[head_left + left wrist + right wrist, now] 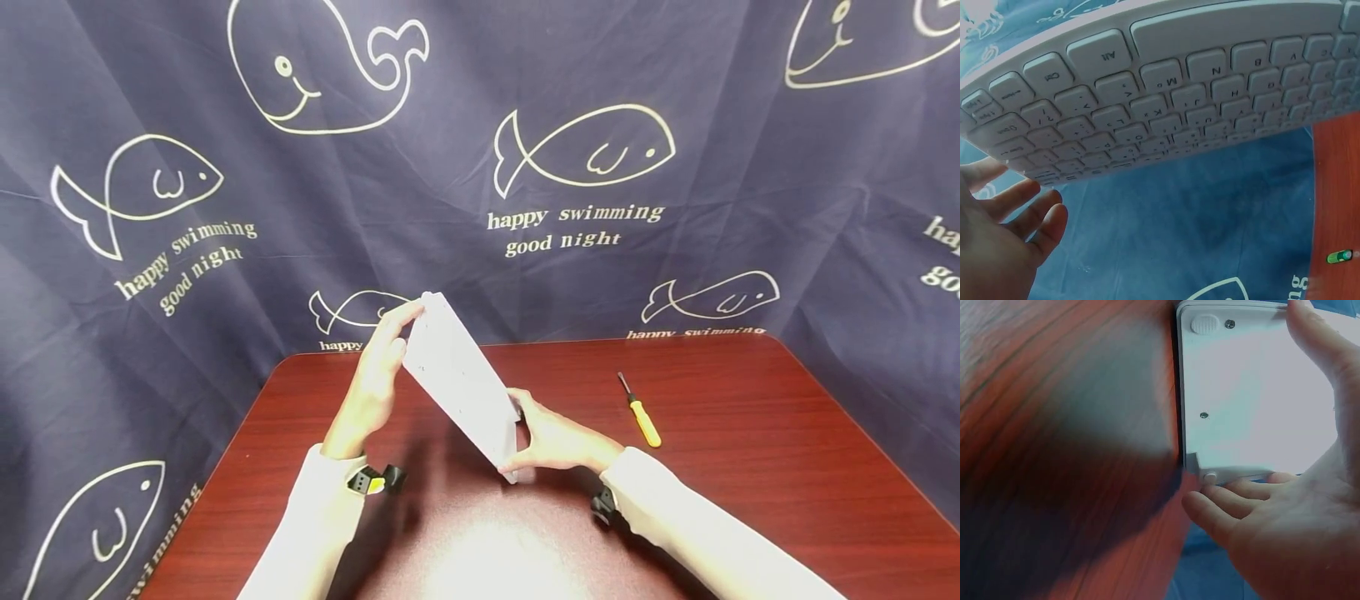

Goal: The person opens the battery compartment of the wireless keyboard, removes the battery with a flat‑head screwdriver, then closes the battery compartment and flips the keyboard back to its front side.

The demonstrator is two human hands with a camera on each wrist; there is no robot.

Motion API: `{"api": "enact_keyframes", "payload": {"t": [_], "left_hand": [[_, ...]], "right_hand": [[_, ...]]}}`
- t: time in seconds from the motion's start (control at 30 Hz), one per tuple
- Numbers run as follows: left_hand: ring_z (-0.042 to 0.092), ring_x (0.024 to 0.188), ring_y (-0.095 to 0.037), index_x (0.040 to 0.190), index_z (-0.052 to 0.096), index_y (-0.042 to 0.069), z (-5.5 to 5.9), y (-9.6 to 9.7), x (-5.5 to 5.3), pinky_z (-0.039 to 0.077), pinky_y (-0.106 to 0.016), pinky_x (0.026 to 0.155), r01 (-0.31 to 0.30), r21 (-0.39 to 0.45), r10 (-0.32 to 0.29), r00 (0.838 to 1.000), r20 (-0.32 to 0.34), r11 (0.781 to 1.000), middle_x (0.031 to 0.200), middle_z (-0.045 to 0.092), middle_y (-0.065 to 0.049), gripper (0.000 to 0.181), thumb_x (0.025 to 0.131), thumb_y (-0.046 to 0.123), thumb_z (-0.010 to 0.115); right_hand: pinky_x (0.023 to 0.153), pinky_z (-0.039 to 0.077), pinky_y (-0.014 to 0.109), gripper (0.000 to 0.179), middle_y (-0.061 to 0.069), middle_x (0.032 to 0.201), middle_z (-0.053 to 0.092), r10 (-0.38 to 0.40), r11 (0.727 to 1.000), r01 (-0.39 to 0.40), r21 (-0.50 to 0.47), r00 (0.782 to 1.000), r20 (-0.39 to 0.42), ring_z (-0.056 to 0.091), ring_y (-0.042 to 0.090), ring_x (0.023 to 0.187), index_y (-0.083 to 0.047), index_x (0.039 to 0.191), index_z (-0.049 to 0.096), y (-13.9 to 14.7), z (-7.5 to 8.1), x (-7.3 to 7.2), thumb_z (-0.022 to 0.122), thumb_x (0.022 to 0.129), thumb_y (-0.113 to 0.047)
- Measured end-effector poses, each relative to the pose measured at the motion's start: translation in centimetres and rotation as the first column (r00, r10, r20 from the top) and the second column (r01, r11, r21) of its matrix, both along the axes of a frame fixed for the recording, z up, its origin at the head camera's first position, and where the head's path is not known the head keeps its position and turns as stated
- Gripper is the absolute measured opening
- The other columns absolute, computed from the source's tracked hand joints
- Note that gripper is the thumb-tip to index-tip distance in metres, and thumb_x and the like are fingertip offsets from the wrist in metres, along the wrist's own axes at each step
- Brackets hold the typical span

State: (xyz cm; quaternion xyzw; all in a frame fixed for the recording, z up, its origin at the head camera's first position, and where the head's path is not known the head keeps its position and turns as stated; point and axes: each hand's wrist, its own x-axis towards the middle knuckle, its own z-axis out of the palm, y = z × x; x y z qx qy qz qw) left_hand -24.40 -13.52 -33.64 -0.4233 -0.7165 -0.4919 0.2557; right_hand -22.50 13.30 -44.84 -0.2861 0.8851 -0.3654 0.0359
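A white keyboard (459, 379) is held up on a slant, its screwed underside facing the head camera. My left hand (372, 383) holds its raised far-left end, fingertips at the upper corner. The lettered keys (1166, 100) face the left wrist camera. My right hand (558, 437) grips the lower right end with thumb and fingers across its width. In the right wrist view, small screws (1204, 415) and a ribbed round foot (1205, 324) show on the underside. The lower end is close to the tabletop.
A screwdriver (643, 421) with a yellow handle lies on the dark red table (720, 475), right of the keyboard. Behind the table hangs a dark blue curtain (450, 208) printed with fish and whales. Both wrists carry black camera straps (363, 482).
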Motion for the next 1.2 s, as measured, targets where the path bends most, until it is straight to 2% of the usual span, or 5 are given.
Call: {"api": "enact_keyframes", "payload": {"t": [0.27, 0.5, 0.63, 0.9, 1.2], "left_hand": [[0.035, 0.130, -0.030, 0.138, 0.042, -0.003, 0.4, 0.9, 0.5, 0.023, -0.038, 0.106, -0.004, 0.014, 0.004, 1.000, -0.009, 1.000, 0.142, 0.041, -0.015, 0.065, 0.100, 0.048, 0.031], [0.031, 0.129, -0.043, 0.134, 0.036, -0.016, 2.2, 2.0, 2.6, 0.021, -0.036, 0.108, 0.036, 0.013, -0.036, 0.999, -0.002, 0.999, 0.138, 0.037, -0.031, 0.065, 0.102, 0.041, 0.030], [0.031, 0.128, -0.044, 0.134, 0.035, -0.017, 2.8, 2.4, 3.3, 0.021, -0.035, 0.108, 0.033, 0.001, -0.033, 0.999, 0.026, 0.999, 0.138, 0.036, -0.033, 0.067, 0.103, 0.041, 0.028], [0.031, 0.131, -0.035, 0.139, 0.031, -0.012, 2.6, 2.9, 3.2, 0.021, -0.036, 0.107, 0.042, -0.015, -0.040, 0.993, 0.107, 0.999, 0.142, 0.033, -0.028, 0.071, 0.101, 0.048, 0.029], [0.027, 0.133, -0.033, 0.142, 0.028, -0.009, 1.8, 3.4, 2.4, 0.018, -0.040, 0.108, 0.110, -0.017, -0.107, 0.986, 0.129, 0.994, 0.146, 0.029, -0.025, 0.079, 0.097, 0.056, 0.031]], "right_hand": [[0.095, 0.037, 0.046, 0.106, 0.013, 0.137, 0.041, 0.009, 1.000, -0.009, 0.018, 1.000, 0.024, 0.041, 0.033, 0.122, -0.009, 0.145, 0.021, -1.1, 0.2, 0.1, 0.083, 0.067, -0.044], [0.097, 0.035, 0.047, 0.105, 0.011, 0.143, 0.036, 0.011, 1.000, -0.010, -0.012, 1.000, 0.017, 0.035, 0.033, 0.127, -0.010, 0.148, 0.023, -0.9, 0.9, 0.4, 0.083, 0.068, -0.044], [0.099, 0.034, 0.046, 0.106, 0.011, 0.146, 0.033, 0.002, 1.000, -0.002, -0.026, 1.000, -0.010, 0.034, 0.028, 0.130, -0.011, 0.149, 0.021, -0.8, 1.2, 0.4, 0.081, 0.069, -0.047], [0.104, 0.030, 0.045, 0.106, 0.010, 0.148, 0.031, 0.002, 0.993, -0.015, -0.121, 0.994, -0.111, 0.029, 0.025, 0.135, -0.012, 0.150, 0.018, -0.7, 1.4, 0.1, 0.081, 0.070, -0.045], [0.103, 0.033, 0.038, 0.103, 0.006, 0.148, 0.031, 0.003, 0.957, -0.060, -0.283, 0.980, -0.198, 0.030, 0.015, 0.134, -0.018, 0.150, 0.018, -1.1, 2.4, 0.0, 0.082, 0.072, -0.037]]}}
